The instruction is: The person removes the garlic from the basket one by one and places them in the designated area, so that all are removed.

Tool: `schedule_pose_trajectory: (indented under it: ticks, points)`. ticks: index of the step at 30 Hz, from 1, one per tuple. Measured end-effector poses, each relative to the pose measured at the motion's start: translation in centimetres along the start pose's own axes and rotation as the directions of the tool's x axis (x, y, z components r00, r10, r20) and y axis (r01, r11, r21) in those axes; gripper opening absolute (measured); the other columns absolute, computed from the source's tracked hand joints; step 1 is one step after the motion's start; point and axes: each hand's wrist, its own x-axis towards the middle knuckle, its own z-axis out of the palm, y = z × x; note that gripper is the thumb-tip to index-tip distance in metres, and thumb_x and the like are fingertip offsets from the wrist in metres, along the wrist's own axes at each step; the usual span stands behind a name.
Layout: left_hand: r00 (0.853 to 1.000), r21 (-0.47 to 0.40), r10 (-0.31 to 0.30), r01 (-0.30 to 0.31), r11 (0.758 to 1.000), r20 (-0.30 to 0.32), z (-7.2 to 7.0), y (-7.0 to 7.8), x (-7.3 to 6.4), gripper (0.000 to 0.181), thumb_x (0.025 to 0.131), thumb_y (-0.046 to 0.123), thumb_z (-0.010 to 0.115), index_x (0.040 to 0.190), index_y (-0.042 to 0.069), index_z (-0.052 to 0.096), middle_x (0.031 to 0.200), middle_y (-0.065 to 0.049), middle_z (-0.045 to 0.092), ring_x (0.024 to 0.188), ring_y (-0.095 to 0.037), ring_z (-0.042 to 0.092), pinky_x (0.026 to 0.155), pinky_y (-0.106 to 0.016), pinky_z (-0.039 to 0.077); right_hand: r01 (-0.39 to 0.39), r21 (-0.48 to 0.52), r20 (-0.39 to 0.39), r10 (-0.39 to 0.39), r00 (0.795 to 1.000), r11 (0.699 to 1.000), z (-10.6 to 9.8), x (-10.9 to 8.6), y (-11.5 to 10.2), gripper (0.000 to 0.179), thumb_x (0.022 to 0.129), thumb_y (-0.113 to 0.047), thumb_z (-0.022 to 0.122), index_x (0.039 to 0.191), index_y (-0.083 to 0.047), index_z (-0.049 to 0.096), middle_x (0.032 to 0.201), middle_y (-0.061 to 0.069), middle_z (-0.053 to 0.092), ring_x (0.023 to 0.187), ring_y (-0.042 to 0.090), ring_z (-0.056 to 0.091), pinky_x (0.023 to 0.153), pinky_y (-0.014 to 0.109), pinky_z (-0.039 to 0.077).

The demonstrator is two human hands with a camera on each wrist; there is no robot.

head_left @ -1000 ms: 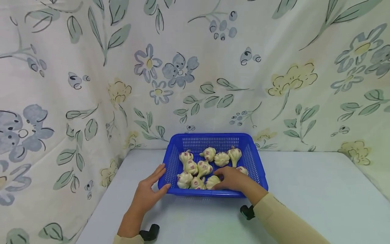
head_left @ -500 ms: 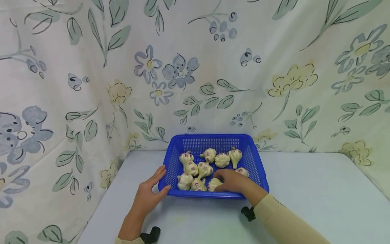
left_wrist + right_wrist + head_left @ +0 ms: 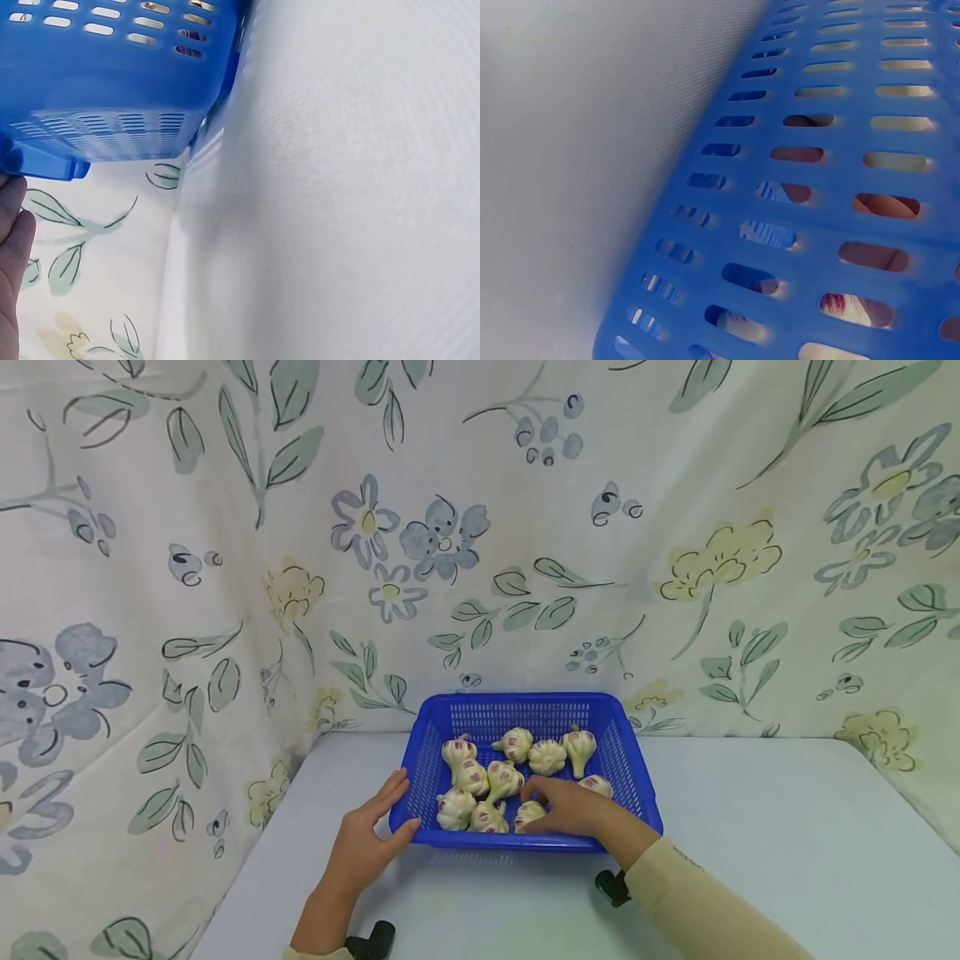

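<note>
A blue plastic basket (image 3: 525,839) with slotted walls holds several garlic bulbs (image 3: 505,779), white with purple marks. My right hand (image 3: 570,806) reaches over its front rim, fingers curled around a garlic bulb (image 3: 529,814) near the front wall. In the right wrist view the basket wall (image 3: 832,232) hides most of that hand, with bits of skin and bulb showing through the slots. My left hand (image 3: 366,835) lies against the basket's front left corner, fingers extended along the left rim and thumb at the corner. Fingertips (image 3: 11,199) show beside the rim in the left wrist view.
The basket stands on a white table (image 3: 757,835), close to a floral cloth (image 3: 525,527) hanging behind and to the left. Dark wrist camera mounts (image 3: 371,939) are strapped at both wrists. Another garlic bulb (image 3: 596,785) sits partly behind the right hand.
The bulb at my right fingers has shifted slightly right, opening a small gap from the bulb on its left. My left hand stays at the basket corner.
</note>
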Motion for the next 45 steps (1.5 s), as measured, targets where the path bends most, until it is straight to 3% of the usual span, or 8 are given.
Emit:
schedule_pose_trajectory:
  ticks: [4, 11, 24, 32, 34, 39, 45]
  points:
    - [1.0, -0.004, -0.008, 0.008, 1.0, -0.006, 0.0, 0.0, -0.1, 0.061, 0.085, 0.029, 0.077, 0.14, 0.013, 0.057, 0.149, 0.005, 0.048, 0.136, -0.021, 0.048, 0.102, -0.039, 0.042, -0.02, 0.02, -0.016, 0.02, 1.0, 1.0, 0.0, 0.1, -0.1, 0.037, 0.082, -0.034, 0.08, 0.107, -0.019, 0.058, 0.112, 0.0, 0.065, 0.103, 0.02, 0.061, 0.096, 0.047, 0.051]
    - [1.0, -0.01, -0.019, 0.019, 1.0, 0.002, 0.0, 0.0, -0.1, 0.061, 0.086, 0.03, 0.077, 0.14, 0.014, 0.057, 0.149, 0.007, 0.048, 0.137, -0.018, 0.047, 0.103, -0.033, 0.041, -0.039, 0.026, -0.022, 0.039, 0.999, 0.999, 0.0, 0.0, -0.3, 0.054, 0.081, -0.033, 0.08, 0.128, -0.013, 0.061, 0.128, 0.007, 0.064, 0.122, 0.029, 0.058, 0.105, 0.052, 0.046]
    - [1.0, -0.032, -0.015, 0.014, 0.999, -0.004, 0.0, 0.1, 0.0, 0.061, 0.085, 0.028, 0.077, 0.14, 0.012, 0.057, 0.149, 0.003, 0.048, 0.137, -0.022, 0.047, 0.103, -0.04, 0.042, 0.0, 0.026, -0.047, 0.002, 0.999, 1.0, -0.3, -0.1, -0.5, 0.056, 0.08, -0.035, 0.08, 0.129, -0.012, 0.064, 0.13, 0.004, 0.064, 0.123, 0.028, 0.057, 0.105, 0.054, 0.045]
    - [1.0, -0.018, -0.003, 0.003, 1.0, 0.008, 0.1, -0.2, 0.0, 0.06, 0.087, 0.029, 0.076, 0.141, 0.011, 0.055, 0.15, 0.001, 0.048, 0.137, -0.025, 0.048, 0.102, -0.042, 0.043, -0.006, 0.056, -0.09, 0.011, 0.996, 0.998, -0.3, -0.1, -0.2, 0.06, 0.076, -0.042, 0.081, 0.129, -0.019, 0.064, 0.128, 0.002, 0.064, 0.121, 0.027, 0.058, 0.102, 0.056, 0.047]
    - [1.0, -0.021, 0.002, -0.002, 1.0, 0.005, 0.1, -0.1, 0.0, 0.06, 0.087, 0.029, 0.076, 0.14, 0.011, 0.056, 0.15, 0.001, 0.048, 0.137, -0.024, 0.047, 0.103, -0.039, 0.043, -0.004, 0.074, -0.105, 0.012, 0.994, 0.997, -0.4, -0.1, 0.0, 0.061, 0.075, -0.044, 0.082, 0.129, -0.02, 0.064, 0.128, 0.001, 0.063, 0.117, 0.025, 0.059, 0.1, 0.055, 0.049]
    - [1.0, -0.042, 0.011, -0.011, 0.999, -0.002, 0.1, 0.0, 0.0, 0.06, 0.086, 0.028, 0.077, 0.139, 0.011, 0.057, 0.149, 0.003, 0.048, 0.138, -0.022, 0.046, 0.105, -0.019, 0.035, 0.039, 0.141, -0.143, -0.018, 0.989, 0.989, -0.7, -0.2, 0.2, 0.066, 0.075, -0.047, 0.082, 0.131, -0.02, 0.061, 0.127, -0.001, 0.063, 0.106, 0.02, 0.059, 0.092, 0.048, 0.052]
    - [1.0, -0.063, 0.015, -0.015, 0.998, -0.01, 0.1, -0.2, 0.0, 0.059, 0.085, 0.027, 0.078, 0.137, 0.009, 0.059, 0.149, 0.005, 0.049, 0.138, -0.021, 0.046, 0.104, -0.009, 0.03, 0.091, 0.229, -0.206, -0.043, 0.978, 0.969, -1.1, -0.9, 0.0, 0.068, 0.076, -0.048, 0.081, 0.135, -0.023, 0.059, 0.136, 0.002, 0.059, 0.121, 0.031, 0.057, 0.095, 0.053, 0.052]
